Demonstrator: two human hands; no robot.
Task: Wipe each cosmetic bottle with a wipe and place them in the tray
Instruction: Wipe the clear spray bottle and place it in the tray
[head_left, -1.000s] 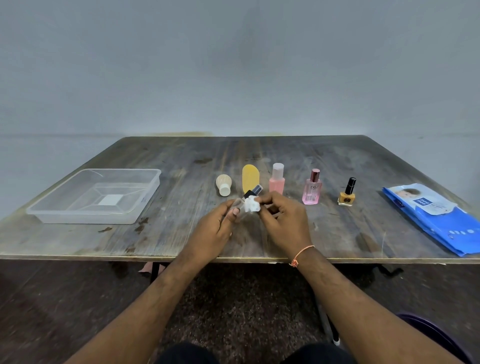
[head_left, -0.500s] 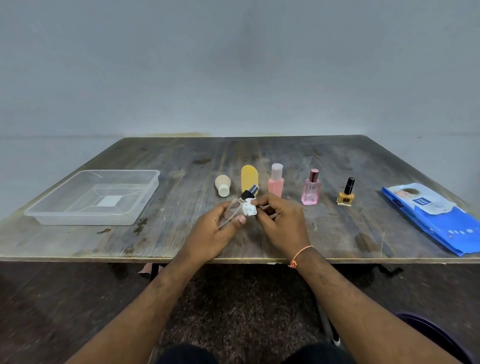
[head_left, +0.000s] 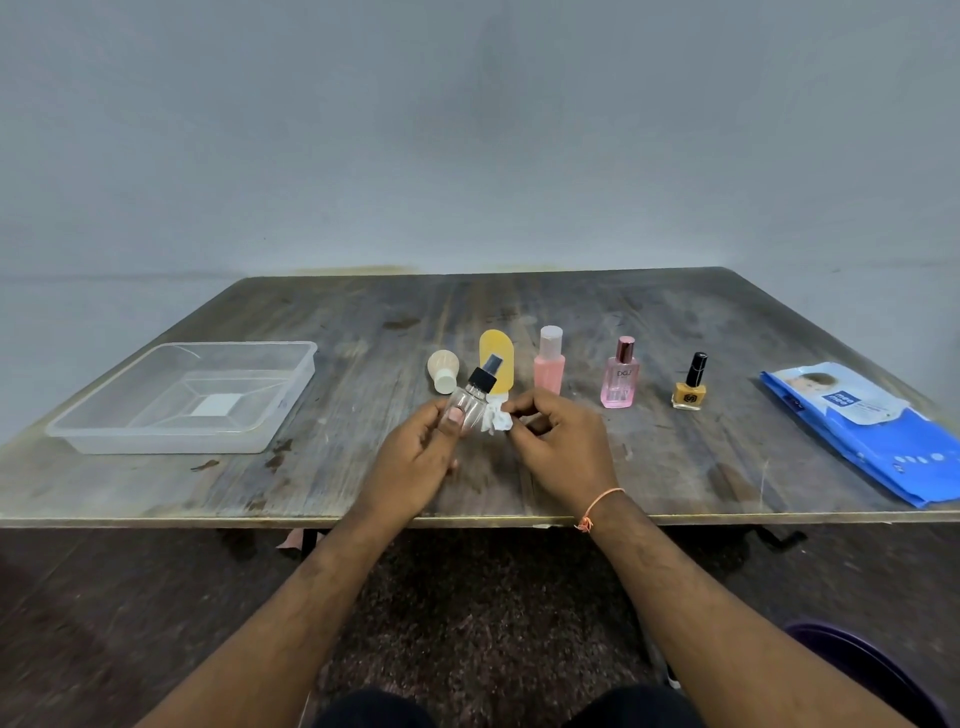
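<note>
The left hand (head_left: 415, 457) gripped the clear spray bottle (head_left: 467, 402) above the bench (head_left: 332, 467); right-hand fingers (head_left: 514, 408) pinched the crumpled wipe (head_left: 496, 421) against it. Wiping appeared underway. Next, the bottle likely required transfer to the empty tray (head_left: 291, 387), far left.

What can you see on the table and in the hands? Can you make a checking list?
Surface: worn wooden table, stained and scratched.
Job's things: clear spray bottle held tilted above the table; crumpled white wipe beside it; clear tray on the left holds no bottles; cream bottle, yellow tube, pink bottle, pink perfume and yellow nail polish wait in a row.
Clutter: blue wipes pack on the right.
Grips: left hand holds the spray bottle; right hand pinches the wipe.
Cables: nothing seen.
Surroundings: plain grey wall, dark floor.
</note>
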